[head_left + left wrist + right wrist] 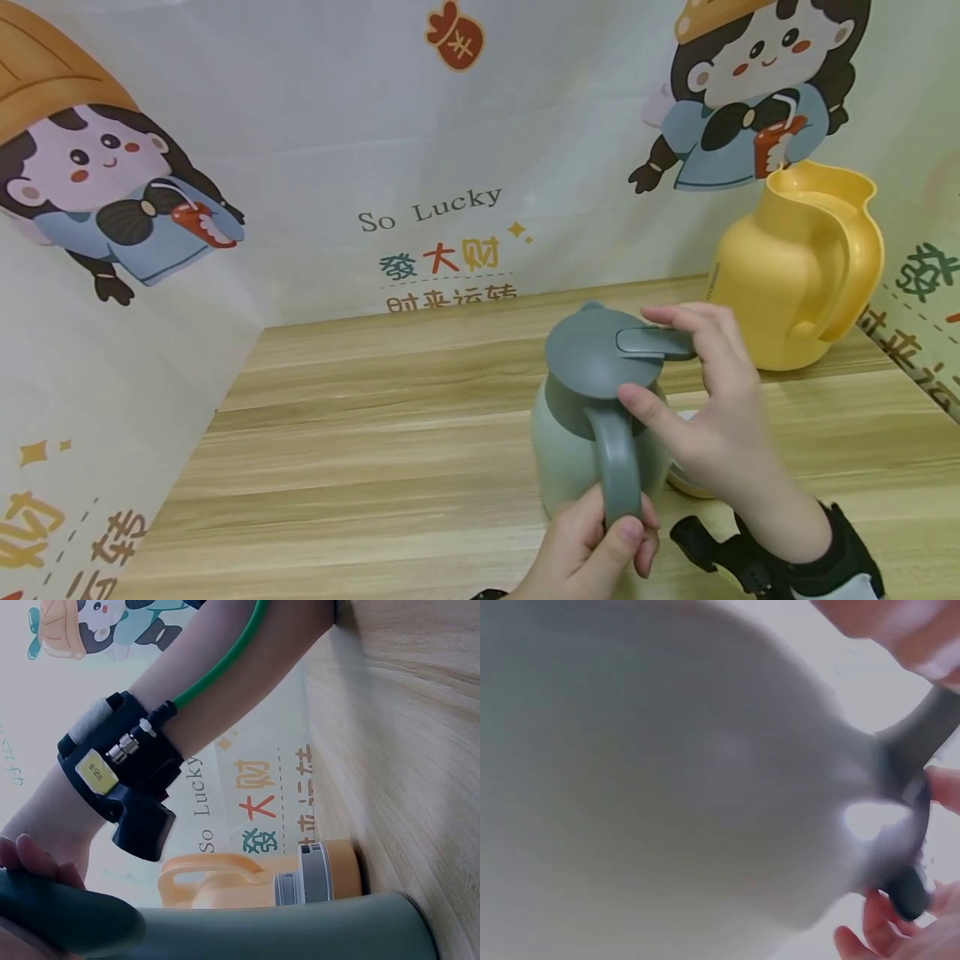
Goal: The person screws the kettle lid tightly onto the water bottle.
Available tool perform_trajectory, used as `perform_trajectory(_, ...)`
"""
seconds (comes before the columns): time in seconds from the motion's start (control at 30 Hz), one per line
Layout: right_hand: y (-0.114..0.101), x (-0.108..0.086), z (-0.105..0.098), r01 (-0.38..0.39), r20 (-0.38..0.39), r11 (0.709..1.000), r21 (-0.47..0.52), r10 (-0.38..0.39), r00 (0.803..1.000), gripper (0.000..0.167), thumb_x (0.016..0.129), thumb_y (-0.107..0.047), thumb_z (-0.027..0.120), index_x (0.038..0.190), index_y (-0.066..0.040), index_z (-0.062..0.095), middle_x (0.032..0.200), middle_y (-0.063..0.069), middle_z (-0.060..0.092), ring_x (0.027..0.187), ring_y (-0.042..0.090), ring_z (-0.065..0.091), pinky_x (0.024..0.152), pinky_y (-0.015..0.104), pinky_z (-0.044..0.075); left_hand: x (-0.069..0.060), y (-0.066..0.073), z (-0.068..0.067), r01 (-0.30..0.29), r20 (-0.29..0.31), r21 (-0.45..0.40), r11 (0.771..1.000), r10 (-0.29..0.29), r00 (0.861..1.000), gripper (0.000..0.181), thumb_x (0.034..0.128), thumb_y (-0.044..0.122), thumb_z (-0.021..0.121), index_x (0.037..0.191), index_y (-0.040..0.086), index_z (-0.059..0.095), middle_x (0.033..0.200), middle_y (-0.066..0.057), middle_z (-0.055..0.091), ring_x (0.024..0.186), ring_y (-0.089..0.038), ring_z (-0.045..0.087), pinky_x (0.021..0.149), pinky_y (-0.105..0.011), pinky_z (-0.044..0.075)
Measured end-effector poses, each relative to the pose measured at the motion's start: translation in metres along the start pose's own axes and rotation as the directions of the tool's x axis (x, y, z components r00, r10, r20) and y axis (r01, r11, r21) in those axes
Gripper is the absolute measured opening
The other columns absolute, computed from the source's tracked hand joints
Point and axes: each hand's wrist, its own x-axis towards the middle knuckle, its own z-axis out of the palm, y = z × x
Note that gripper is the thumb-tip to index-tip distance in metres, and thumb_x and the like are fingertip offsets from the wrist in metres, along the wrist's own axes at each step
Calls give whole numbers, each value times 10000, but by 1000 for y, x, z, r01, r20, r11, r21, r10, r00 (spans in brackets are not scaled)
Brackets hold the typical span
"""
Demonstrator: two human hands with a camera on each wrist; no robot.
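A pale green jug (562,450) stands upright on the wooden table, its dark green lid (588,354) on top with the lever pointing right. My left hand (592,542) grips the dark handle (618,467) low down, fingers curled round it. At the lid, my right hand (712,400) has its thumb on the near edge and its fingers over the lever's far side. The right wrist view shows the jug's body (667,780) large and blurred, with right fingers (885,930) around the dark lever (907,892). Jug and handle also fill the bottom of the left wrist view.
An open yellow jug (780,275) stands at the back right. Between it and the green jug, a round yellow lid with a grey stopper (315,871) lies on the table, mostly hidden in the head view. Printed sheets (300,167) wall the back and sides.
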Motion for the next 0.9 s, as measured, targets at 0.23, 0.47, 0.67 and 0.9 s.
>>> perform_trajectory(0.23, -8, 1, -16, -39, 55, 998, -45, 41, 998, 551, 681, 15, 829, 1184, 24, 604, 1138, 122, 572, 1050, 157, 521, 946, 221, 380, -1, -1, 0, 12, 3, -26, 1000, -12, 1000, 132, 1025, 31, 364, 1024, -37, 477, 689, -137, 559, 655, -126, 499, 598, -212, 465)
perform_trajectory(0.47, -14, -1, -10, -76, 25, 995, -64, 77, 997, 562, 575, 84, 868, 1086, 2, 649, 1060, 61, 558, 970, 155, 514, 838, 214, 395, 0, -1, 0, 7, 1, -12, 1000, -7, 1000, 118, 1015, 17, 373, 1024, -34, 480, 681, -129, 557, 658, -126, 500, 594, -213, 461)
perform_trajectory(0.67, -16, -4, -2, -58, -53, 997, -52, 56, 997, 494, 609, -84, 909, 1035, 7, 675, 993, 70, 571, 929, 156, 522, 804, 217, 406, -1, -1, 0, 17, 2, -25, 1000, -17, 1000, 113, 1011, 5, 376, 1030, -32, 481, 688, -131, 559, 640, -119, 478, 553, -198, 431)
perform_trajectory(0.9, -19, -10, 16, 123, -182, 980, -158, -151, 972, 512, 829, -461, 712, 884, 47, 682, 810, 113, 597, 749, 115, 531, 718, 141, 419, -1, -1, 0, 9, -4, -30, 1000, -9, 1000, 121, 1016, 13, 372, 1026, -43, 479, 684, -138, 555, 652, -135, 498, 577, -215, 457)
